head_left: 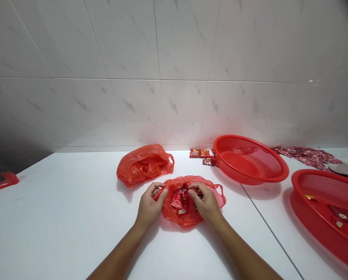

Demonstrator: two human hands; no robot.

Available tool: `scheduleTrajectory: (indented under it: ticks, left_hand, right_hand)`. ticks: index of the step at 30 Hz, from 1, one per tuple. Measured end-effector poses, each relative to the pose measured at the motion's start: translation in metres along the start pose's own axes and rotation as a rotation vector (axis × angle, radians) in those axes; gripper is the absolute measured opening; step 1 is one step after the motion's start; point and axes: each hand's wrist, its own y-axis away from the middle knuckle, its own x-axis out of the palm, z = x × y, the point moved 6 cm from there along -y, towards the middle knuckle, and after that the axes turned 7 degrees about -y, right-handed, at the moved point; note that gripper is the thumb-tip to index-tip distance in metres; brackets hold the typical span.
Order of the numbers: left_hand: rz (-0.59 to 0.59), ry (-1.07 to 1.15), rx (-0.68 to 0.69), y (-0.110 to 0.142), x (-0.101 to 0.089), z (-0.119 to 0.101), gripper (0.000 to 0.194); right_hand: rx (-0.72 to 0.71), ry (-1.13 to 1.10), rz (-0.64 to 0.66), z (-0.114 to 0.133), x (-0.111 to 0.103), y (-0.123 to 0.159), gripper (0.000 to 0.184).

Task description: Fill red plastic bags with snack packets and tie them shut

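A red plastic bag [174, 217] lies on the white table with its mouth spread open. Inside it are several small red packets [182, 211], some with pale print. My left hand [151, 204] is closed in a pinch on the bag's left rim. Over the right side of the mouth, my right hand [205, 202] has its thumb and fingers curled around a small dark red packet [199, 192], partly hidden by the fingers. Just behind, a second red plastic bag [145, 165] stands puffed up and crumpled.
Behind to the right sits a red perforated basket [251, 179], with red packets [199, 153] beside it. Another red basket [310, 217] at the right edge holds several packets. Many patterned red packets [308, 156] lie along the tiled wall [180, 112]. A red object [7, 179] shows far left.
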Motion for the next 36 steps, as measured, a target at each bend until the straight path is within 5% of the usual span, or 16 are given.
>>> scheduleTrajectory:
  ticks: [4, 12, 20, 26, 30, 36]
  left_hand:
    - [-0.014, 0.000, 0.004, 0.000, 0.001, 0.002, 0.034]
    - [-0.003, -0.002, 0.018, 0.000, 0.002, 0.005, 0.031]
    - [-0.007, -0.054, 0.034, 0.001, 0.002, 0.003, 0.029]
    - [-0.010, -0.042, 0.036, 0.002, 0.002, 0.002, 0.028]
    - [-0.017, -0.040, 0.045, 0.002, 0.002, 0.002, 0.028]
    - [-0.037, -0.027, 0.042, 0.002, 0.000, 0.000, 0.028]
  right_hand:
    - [0.122, -0.135, -0.046, -0.016, -0.001, -0.001, 0.035]
    - [0.070, 0.069, -0.140, -0.007, -0.011, 0.000, 0.029]
    - [0.143, -0.040, -0.192, -0.013, -0.016, 0.000, 0.043]
    - [0.205, -0.354, -0.050, -0.022, 0.000, 0.000, 0.037]
    - [0.156, -0.250, -0.005, -0.015, 0.001, 0.002, 0.055]
    - [-0.063, 0.002, 0.110, 0.002, 0.003, 0.004, 0.053]
